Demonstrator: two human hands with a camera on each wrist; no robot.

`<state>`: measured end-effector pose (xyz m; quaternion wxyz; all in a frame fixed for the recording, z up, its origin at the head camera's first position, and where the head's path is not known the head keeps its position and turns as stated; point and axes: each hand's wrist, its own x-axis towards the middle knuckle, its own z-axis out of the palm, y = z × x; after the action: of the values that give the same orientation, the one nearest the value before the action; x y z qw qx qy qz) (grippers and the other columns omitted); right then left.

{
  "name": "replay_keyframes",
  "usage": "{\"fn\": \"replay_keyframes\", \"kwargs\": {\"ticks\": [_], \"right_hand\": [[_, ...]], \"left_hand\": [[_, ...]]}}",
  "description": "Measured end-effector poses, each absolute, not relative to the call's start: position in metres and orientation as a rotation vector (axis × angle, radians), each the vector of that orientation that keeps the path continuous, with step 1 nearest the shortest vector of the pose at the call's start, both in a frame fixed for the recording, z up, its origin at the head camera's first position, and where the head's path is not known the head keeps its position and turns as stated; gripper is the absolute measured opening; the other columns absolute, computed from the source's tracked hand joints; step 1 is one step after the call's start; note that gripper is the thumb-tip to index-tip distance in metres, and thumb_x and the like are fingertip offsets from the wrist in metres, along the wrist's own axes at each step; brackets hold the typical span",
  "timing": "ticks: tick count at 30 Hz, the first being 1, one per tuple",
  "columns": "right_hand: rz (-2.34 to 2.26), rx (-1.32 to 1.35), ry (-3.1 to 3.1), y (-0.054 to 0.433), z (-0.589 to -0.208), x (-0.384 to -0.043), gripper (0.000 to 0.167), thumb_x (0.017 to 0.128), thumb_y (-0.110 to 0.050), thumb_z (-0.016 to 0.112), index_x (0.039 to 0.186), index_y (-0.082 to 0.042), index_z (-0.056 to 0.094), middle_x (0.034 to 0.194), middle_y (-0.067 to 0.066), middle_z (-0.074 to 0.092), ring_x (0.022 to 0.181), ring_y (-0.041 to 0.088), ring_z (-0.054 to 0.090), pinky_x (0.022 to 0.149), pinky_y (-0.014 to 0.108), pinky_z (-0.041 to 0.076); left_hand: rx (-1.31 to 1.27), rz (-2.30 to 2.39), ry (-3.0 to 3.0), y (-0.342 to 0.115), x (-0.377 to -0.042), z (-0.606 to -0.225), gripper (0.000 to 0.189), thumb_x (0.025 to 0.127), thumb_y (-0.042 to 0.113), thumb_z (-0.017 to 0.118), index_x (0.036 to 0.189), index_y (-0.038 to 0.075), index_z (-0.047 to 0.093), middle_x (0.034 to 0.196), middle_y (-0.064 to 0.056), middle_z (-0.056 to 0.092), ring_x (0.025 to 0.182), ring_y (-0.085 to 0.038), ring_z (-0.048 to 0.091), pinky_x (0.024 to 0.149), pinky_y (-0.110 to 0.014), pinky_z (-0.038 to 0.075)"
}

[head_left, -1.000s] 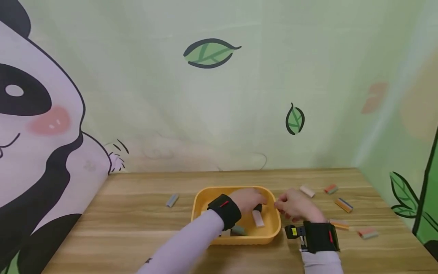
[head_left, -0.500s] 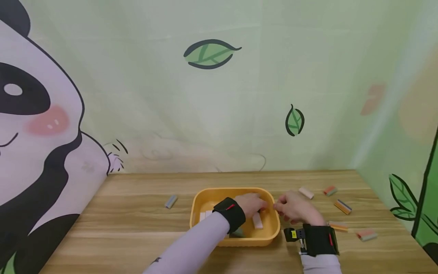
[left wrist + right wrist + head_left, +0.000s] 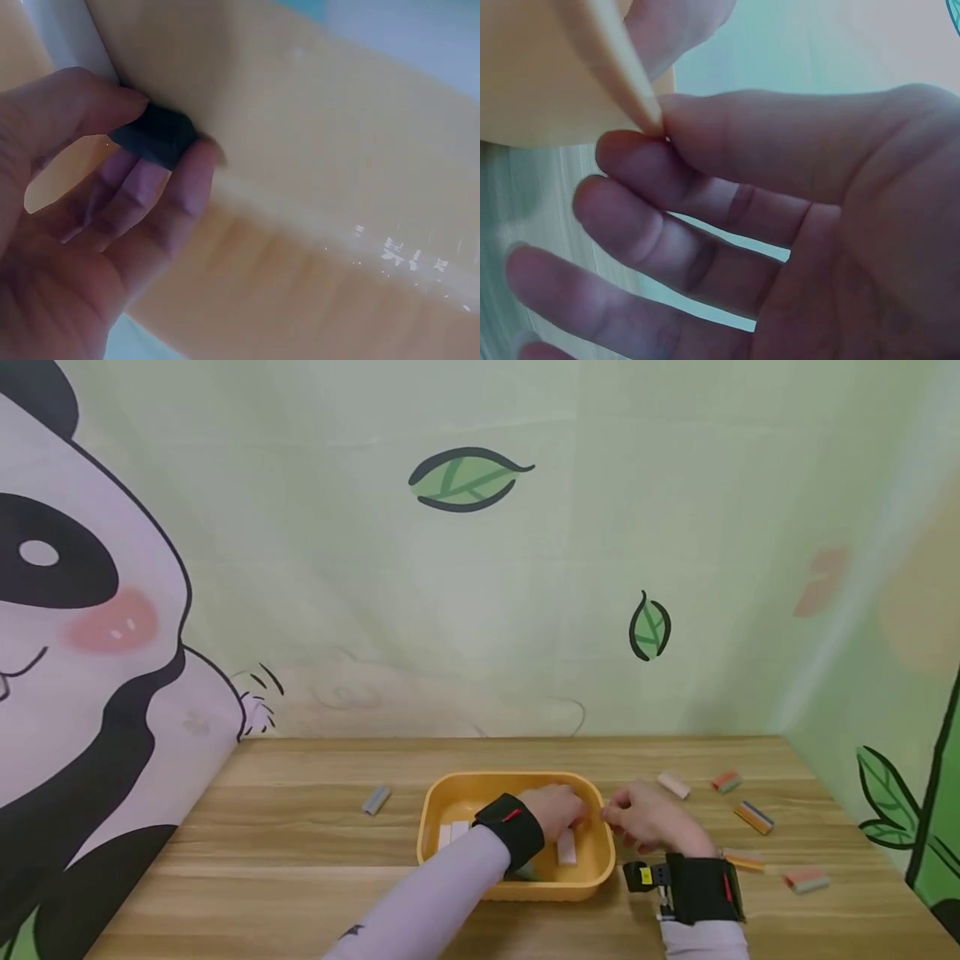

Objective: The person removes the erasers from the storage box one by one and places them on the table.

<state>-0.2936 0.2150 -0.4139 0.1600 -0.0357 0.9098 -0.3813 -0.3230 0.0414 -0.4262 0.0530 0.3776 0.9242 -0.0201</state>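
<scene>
My left hand (image 3: 553,808) reaches into a yellow plastic basket (image 3: 433,810). In the left wrist view its thumb and fingers pinch a small black eraser (image 3: 154,136) close over the basket's floor; the head view hides this eraser behind the hand. A white eraser (image 3: 566,847) lies just below that hand, and more pale erasers (image 3: 459,830) lie in the basket's left part. At the basket's right side, my right hand (image 3: 648,817) pinches the rim (image 3: 634,90) between thumb and forefinger, its other fingers spread below.
Right of the basket lie a white eraser (image 3: 673,785), a red-and-grey one (image 3: 726,782), an orange-and-blue one (image 3: 753,817) and others near the right wrist. A grey-blue eraser (image 3: 377,800) lies to the left on the wooden table (image 3: 300,843). A printed backdrop (image 3: 487,593) stands behind.
The left hand has shifted slightly right and toward me inside the basket, covering the black eraser that showed beneath its fingers earlier. The right hand stays at the rim.
</scene>
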Motion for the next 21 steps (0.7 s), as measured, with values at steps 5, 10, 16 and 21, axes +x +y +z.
{"fn": "replay_keyframes", "kwargs": {"ticks": [5, 10, 16, 21], "right_hand": [[-1.088, -0.103, 2.605, 0.215, -0.414, -0.293, 0.023, 0.097, -0.016, 0.059, 0.076, -0.006, 0.059, 0.067, 0.007, 0.056, 0.060, 0.019, 0.055, 0.053, 0.033, 0.048], [-1.068, -0.116, 2.608, 0.213, -0.412, -0.294, 0.023, 0.097, -0.016, 0.059, 0.077, -0.006, 0.060, 0.068, 0.007, 0.057, 0.059, 0.019, 0.055, 0.053, 0.034, 0.049], [-1.055, -0.137, 2.615, 0.212, -0.410, -0.295, 0.024, 0.098, -0.017, 0.059, 0.077, -0.006, 0.059, 0.068, 0.007, 0.057, 0.061, 0.020, 0.056, 0.053, 0.033, 0.048], [-1.048, -0.139, 2.613, 0.214, -0.410, -0.293, 0.024, 0.098, -0.017, 0.059, 0.076, -0.007, 0.060, 0.070, 0.006, 0.057, 0.060, 0.020, 0.056, 0.051, 0.031, 0.046]], "left_hand": [[1.168, -0.081, 2.808, 0.042, -0.324, -0.430, 0.017, 0.094, 0.009, 0.060, 0.078, 0.016, 0.061, 0.079, 0.003, 0.048, 0.071, -0.011, 0.045, 0.060, -0.023, 0.035], [1.168, -0.084, 2.799, 0.041, -0.329, -0.436, 0.020, 0.093, 0.009, 0.062, 0.075, 0.017, 0.059, 0.077, 0.003, 0.047, 0.070, -0.011, 0.045, 0.059, -0.023, 0.035], [1.214, -0.063, 2.798, 0.037, -0.336, -0.442, 0.025, 0.088, 0.006, 0.066, 0.071, 0.018, 0.053, 0.076, 0.004, 0.044, 0.070, -0.010, 0.044, 0.059, -0.021, 0.031], [1.223, -0.024, 2.774, 0.036, -0.335, -0.439, 0.026, 0.085, 0.004, 0.070, 0.070, 0.017, 0.053, 0.075, 0.004, 0.041, 0.070, -0.009, 0.042, 0.058, -0.020, 0.029]]}}
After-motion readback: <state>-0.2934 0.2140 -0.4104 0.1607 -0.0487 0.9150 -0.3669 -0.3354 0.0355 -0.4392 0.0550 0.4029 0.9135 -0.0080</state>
